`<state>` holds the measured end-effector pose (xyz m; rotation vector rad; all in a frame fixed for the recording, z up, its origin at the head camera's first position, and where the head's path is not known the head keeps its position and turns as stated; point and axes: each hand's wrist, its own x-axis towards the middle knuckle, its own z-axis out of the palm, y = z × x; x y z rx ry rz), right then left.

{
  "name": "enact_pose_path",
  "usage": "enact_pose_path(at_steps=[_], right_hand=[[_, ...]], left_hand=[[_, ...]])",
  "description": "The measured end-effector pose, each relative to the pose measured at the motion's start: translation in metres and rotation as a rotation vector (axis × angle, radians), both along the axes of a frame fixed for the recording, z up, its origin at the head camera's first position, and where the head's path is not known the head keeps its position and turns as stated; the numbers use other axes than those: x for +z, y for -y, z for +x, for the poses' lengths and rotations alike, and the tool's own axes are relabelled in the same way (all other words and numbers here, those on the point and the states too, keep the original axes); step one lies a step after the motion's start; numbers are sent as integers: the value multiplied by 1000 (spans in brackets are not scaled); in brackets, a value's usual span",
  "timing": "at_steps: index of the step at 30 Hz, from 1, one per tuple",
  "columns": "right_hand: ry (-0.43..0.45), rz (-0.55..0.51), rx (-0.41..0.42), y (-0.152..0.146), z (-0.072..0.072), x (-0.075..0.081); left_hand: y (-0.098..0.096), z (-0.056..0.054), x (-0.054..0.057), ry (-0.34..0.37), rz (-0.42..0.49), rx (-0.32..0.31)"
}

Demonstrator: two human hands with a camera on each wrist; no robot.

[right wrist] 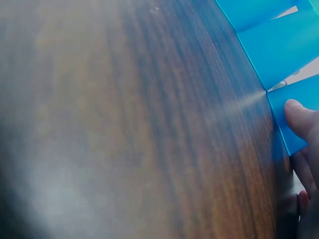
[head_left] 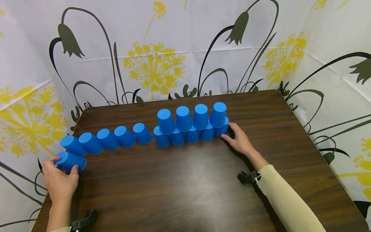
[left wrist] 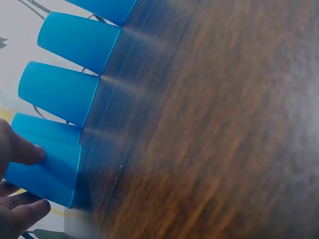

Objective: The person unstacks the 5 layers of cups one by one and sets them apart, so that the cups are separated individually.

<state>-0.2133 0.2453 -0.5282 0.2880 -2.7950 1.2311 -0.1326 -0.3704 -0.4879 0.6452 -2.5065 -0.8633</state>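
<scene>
Cups (head_left: pixel 108 139): plain blue, tapered, mouth-down
Left hand (head_left: pixel 60 182): grips cup (head_left: pixel 70 161) left of stack (head_left: pixel 184 118)
Right hand (head_left: pixel 241 140): pinches stack's rightmost lower cup (head_left: pixel 222 129)

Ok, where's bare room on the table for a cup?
The widest bare patch of table lies in front of the blue cups, between the left hand and the right sleeve. Another runs from the right hand to the table's right edge. Crowded: the single cups at left and the two-tier stack.
</scene>
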Motion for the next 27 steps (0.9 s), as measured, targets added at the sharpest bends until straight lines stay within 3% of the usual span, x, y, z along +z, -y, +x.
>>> enact_pose_path(at_steps=[5, 8, 12, 15, 18, 22, 25, 27], right_hand=[[4, 5, 0, 1, 0, 0], [5, 3, 3, 1, 0, 1], [2, -1, -1, 1, 0, 2], [3, 0, -2, 1, 0, 2], [4, 1, -2, 0, 0, 2], [-1, -6, -1, -1, 0, 1], [-2, -8, 0, -1, 0, 1], [1, -6, 0, -1, 0, 0]], left_hand=[[0, 3, -1, -23, -12, 31], [-2, 6, 0, -170, -72, 71], [-15, 4, 9, -428, -180, 132], [-36, -2, 23, -553, -200, 104], [-65, -9, 36, -631, -181, -27], [-121, -16, 42, -689, -146, -310], [-165, -21, 43, -668, -110, -521], [-189, -26, 45, -615, -80, -615]])
